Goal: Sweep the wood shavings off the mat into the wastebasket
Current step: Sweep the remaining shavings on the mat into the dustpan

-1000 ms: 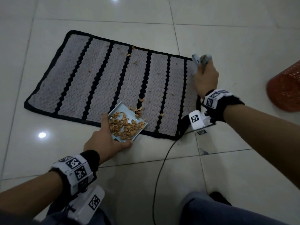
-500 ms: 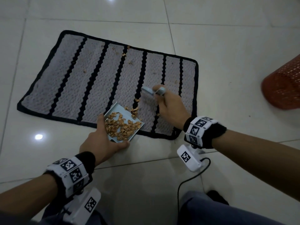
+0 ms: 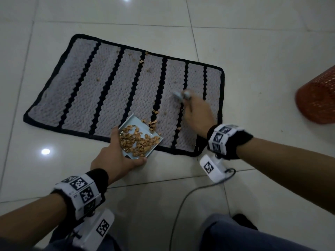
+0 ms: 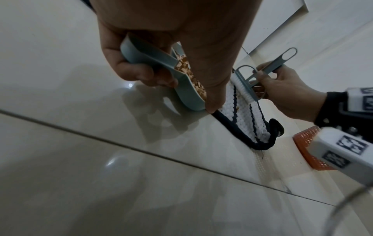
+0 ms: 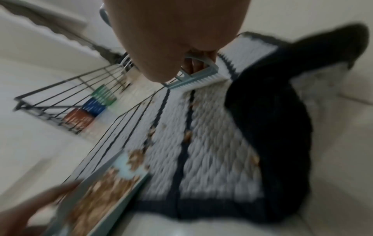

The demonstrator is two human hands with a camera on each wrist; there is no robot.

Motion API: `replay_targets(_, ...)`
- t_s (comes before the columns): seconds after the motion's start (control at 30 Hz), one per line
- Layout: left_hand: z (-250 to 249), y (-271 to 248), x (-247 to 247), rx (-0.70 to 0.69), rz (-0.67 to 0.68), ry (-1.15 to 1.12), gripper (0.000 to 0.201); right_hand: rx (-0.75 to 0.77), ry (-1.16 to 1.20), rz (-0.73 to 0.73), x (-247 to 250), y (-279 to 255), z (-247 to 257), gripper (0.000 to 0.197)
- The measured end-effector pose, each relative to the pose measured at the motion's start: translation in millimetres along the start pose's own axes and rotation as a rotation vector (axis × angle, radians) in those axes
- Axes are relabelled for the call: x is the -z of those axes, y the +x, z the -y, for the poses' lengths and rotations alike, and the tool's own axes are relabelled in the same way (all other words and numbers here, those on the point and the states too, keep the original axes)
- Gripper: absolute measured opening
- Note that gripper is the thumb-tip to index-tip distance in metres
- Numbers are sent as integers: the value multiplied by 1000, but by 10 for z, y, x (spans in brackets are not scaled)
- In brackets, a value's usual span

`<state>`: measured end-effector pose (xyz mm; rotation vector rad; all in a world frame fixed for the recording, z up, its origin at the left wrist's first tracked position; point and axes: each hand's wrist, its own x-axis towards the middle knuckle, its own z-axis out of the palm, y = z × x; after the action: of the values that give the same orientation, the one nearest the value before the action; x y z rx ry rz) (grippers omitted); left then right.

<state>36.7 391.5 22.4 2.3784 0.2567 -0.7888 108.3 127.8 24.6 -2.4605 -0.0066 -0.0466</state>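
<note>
A grey mat (image 3: 112,84) with black stripes lies on the tiled floor. My left hand (image 3: 116,156) grips a pale blue dustpan (image 3: 143,131) full of brown wood shavings (image 3: 137,142), its lip on the mat's near edge. My right hand (image 3: 197,113) holds a small blue brush (image 3: 181,96) over the mat's right part; its white bristles (image 4: 242,87) touch the mat (image 4: 244,118) in the left wrist view. Loose shavings (image 3: 154,122) lie just ahead of the pan, and a few more (image 3: 139,60) sit near the far edge. The orange mesh wastebasket (image 3: 319,104) stands at the right.
A black cable (image 3: 183,201) runs across the floor tiles near my knees. In the blurred right wrist view a dark wire rack (image 5: 66,102) with coloured items stands beyond the mat (image 5: 218,143). The mat's near right corner (image 4: 272,127) is curled up.
My right hand swept the brush from the mat's far right corner toward the dustpan, and has now drawn back a little to the right. The dustpan stays in place.
</note>
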Motion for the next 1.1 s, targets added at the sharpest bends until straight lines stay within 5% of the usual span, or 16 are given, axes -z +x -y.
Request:
replay_targets(0.13, -8, 5, -2, -2, 3, 4, 128, 153, 79, 70, -60, -119, 155, 21)
replay_targets(0.33, -3, -11, 7, -2, -2, 12, 127, -31, -33, -255, 307, 866, -192, 23)
replay_targets(0.47, -12, -21, 25, -1, -2, 1, 126, -128, -80, -118, 353, 1063, -416, 21)
replay_targets(0.77, 12, -4, 6, -8, -3, -29, 122, 239, 54, 168, -54, 105, -7, 26)
replay_targets(1.1, 24, -17, -9, 27, -11, -45, 128, 289, 163, 108, -126, 1596, 539, 22)
